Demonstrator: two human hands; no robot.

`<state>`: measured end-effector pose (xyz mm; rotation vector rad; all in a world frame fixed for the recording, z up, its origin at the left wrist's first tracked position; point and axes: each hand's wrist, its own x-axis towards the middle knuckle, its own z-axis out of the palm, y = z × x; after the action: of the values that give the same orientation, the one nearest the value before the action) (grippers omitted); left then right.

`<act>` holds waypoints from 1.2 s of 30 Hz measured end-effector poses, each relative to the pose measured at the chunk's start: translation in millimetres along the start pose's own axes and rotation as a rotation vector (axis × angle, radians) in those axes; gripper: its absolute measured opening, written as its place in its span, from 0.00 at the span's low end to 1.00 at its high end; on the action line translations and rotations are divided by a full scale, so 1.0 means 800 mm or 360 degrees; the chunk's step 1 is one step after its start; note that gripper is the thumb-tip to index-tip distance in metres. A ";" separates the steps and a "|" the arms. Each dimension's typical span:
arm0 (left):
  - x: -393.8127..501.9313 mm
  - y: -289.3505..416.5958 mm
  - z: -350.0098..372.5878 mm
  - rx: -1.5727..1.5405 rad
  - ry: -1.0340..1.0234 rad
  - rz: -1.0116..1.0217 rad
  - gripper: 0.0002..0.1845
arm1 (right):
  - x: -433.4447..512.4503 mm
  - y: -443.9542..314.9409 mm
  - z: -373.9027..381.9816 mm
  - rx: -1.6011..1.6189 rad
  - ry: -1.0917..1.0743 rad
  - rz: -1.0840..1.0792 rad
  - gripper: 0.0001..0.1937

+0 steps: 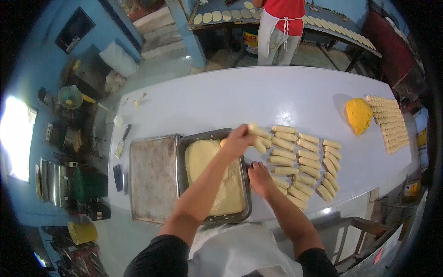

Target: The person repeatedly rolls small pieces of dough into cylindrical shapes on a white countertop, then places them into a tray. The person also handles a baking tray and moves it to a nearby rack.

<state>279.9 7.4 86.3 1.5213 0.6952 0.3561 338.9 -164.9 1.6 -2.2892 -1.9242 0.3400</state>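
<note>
My left hand [238,139] reaches across the right side of a deep metal baking pan [247,194]. Its fingertips meet pale dough rolls [260,132] beyond the rim; blur hides whether they grip one. Inside the pan lies a broad layer of pale yellow dough or batter [202,161], partly covered by my left forearm. A small orange-yellow piece [223,142] shows beside my left hand, too hidden to identify. My right hand [261,178] rests on the table just outside the pan's right rim, fingers curled, their tips hidden. Rows of dough rolls [308,162] lie to its right.
A flat metal tray [154,180] adjoins the pan. A spatula-like tool [123,142] and a dark scraper-like piece [118,177] lie left. Yellow dough [359,115] and small shaped pieces [389,124] sit far right. A person [283,27] stands by a rear table holding flat dough pieces.
</note>
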 end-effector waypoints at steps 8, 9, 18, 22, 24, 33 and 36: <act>-0.232 -0.046 -0.106 0.1243 0.0765 -0.0494 0.28 | 0.009 -0.018 0.011 -0.0093 -0.0043 0.0232 0.08; -0.262 -0.049 -0.102 0.1374 0.0850 -0.0552 0.28 | 0.006 -0.017 0.017 -0.0146 0.0052 0.0237 0.08; -0.329 -0.147 -0.185 0.1280 0.0822 -0.0952 0.24 | 0.022 -0.031 0.010 -0.0005 -0.0259 0.0520 0.20; -0.335 -0.153 -0.199 0.1319 0.0817 -0.0860 0.26 | 0.014 -0.015 -0.043 0.0376 -0.0334 0.0739 0.27; -0.333 -0.148 -0.201 0.1242 0.0774 -0.0908 0.27 | 0.008 0.004 -0.050 0.0673 -0.0357 0.0816 0.25; -0.343 -0.104 -0.203 0.1138 0.0728 -0.0843 0.25 | -0.064 0.024 -0.079 0.1552 -0.0115 0.0776 0.31; -0.344 -0.103 -0.187 0.0776 0.0808 -0.0770 0.27 | -0.071 -0.010 -0.065 0.1923 -0.0066 0.0519 0.32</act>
<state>-38.2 -49.3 71.8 1.6582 1.6076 0.2067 335.4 -217.2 58.4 -1.6617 -0.8366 1.1772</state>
